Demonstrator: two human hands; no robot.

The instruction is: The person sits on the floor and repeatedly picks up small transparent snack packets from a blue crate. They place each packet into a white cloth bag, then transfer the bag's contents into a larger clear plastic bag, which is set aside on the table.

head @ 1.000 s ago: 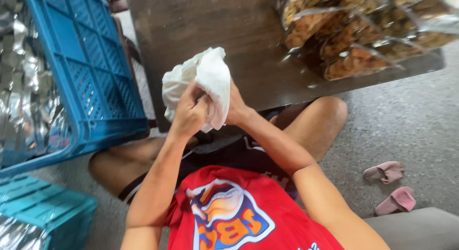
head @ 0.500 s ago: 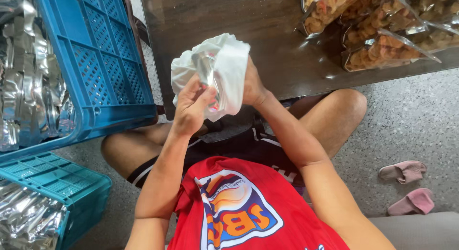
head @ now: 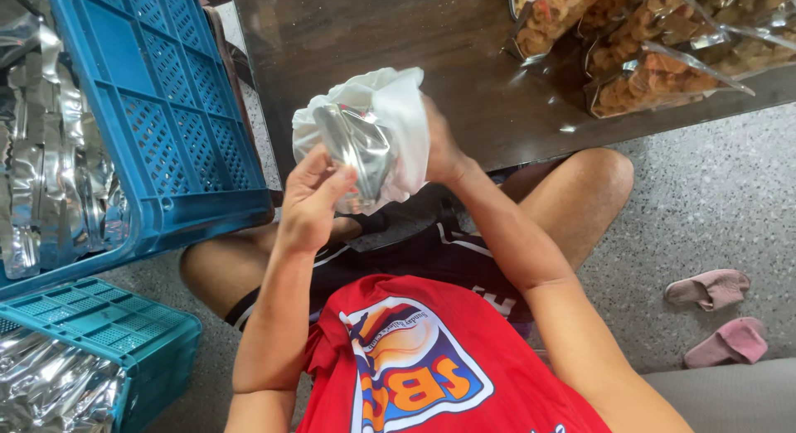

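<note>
Since half a second ago I see the silver pouch point(head: 358, 151) come further out into view inside the white bag point(head: 390, 118); earlier it was mostly buried in white folds, so the packing or unpacking of that pouch looks mid-way, I judge, with the pouch only partly covered. The left hand point(head: 311, 203) sits at 7 o'clock of the bundle, fingers curled narrow, thumb and fingertips pinching the pouch's lower edge. The right hand point(head: 439, 143) is at 3 o'clock of it, mostly hidden behind the white bag; it cups the bag's side, but I cannot tell how the fingers lie. The bundle hangs in the air just above the near edge of the dark wooden table point(head: 398, 35), over the lap. The pouch is shiny, crinkled foil, flat with creases; the white bag is thin, soft plastic, bunched and rounded. At 9 o'clock stands a blue plastic crate point(head: 157, 110) with lattice walls, filled with more foil pouches point(head: 50, 151). At 7 o'clock there is a teal crate point(head: 108, 325), also with foil inside. At 1 o'clock on the table lie clear bags of brown snacks point(head: 655, 68), lumpy and glossy. At 4 o'clock pink slippers point(head: 717, 313) rest on speckled floor point(head: 705, 201).
</note>
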